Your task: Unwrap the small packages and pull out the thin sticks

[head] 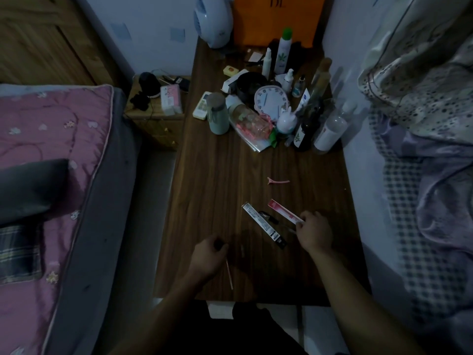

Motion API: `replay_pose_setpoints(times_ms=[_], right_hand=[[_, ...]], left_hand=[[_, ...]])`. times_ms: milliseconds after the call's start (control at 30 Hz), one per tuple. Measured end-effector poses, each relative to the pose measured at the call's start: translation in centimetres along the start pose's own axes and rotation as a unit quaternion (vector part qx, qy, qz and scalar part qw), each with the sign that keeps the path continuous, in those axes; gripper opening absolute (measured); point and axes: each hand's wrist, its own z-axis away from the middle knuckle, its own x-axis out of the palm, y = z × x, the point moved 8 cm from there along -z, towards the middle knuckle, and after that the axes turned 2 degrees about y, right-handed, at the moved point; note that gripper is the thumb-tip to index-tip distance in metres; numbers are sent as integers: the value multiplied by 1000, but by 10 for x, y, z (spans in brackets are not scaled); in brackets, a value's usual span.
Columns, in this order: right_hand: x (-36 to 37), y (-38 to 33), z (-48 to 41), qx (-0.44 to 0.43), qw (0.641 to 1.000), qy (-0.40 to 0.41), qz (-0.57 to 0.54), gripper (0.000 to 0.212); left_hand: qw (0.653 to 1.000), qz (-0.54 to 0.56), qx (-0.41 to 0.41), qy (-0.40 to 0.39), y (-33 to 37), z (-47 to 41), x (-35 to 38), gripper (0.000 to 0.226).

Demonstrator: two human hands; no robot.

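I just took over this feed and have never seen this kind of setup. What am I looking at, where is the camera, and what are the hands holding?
There is one picture, from a camera worn on a person's head, looking down at a dark wooden table. No machine is involved, only two bare hands. The left hand is curled around a thin pink stick. The right hand pinches the end of a red and white packet. A long white packet lies between them. Farther back lie a pink hair clip and a cluster of bottles with a white clock.
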Motion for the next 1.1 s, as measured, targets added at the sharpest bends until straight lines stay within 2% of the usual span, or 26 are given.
replay_pose_setpoints(times_ms=[167, 400, 467, 600, 733, 867, 967, 1100], right_hand=[[7, -3, -14, 1, 999, -35, 24, 23], [13, 2, -17, 24, 996, -80, 39, 10], [11, 4, -17, 31, 997, -75, 3, 6], [0, -2, 0, 50, 986, -75, -137, 18], [-2, -22, 41, 53, 954, -115, -273, 12], [2, -43, 92, 61, 883, -168, -433, 6], [7, -56, 123, 72, 850, -213, -477, 17], [5, -67, 144, 57, 843, -240, -478, 15]], left_hand=[[1000, 9, 10, -9, 12, 2, 3, 12], [1000, 12, 5, -29, 22, 8, 6, 11], [999, 25, 8, -22, 29, 10, 4, 14], [997, 62, 2, -45, 42, 12, 4, 8], [993, 111, 2, -34, 63, 18, -1, 7], [976, 215, -20, -42, 75, 24, -5, 9], [960, 271, -12, -68, 85, 31, -7, 17], [944, 324, 1, -57, 89, 39, -16, 16]])
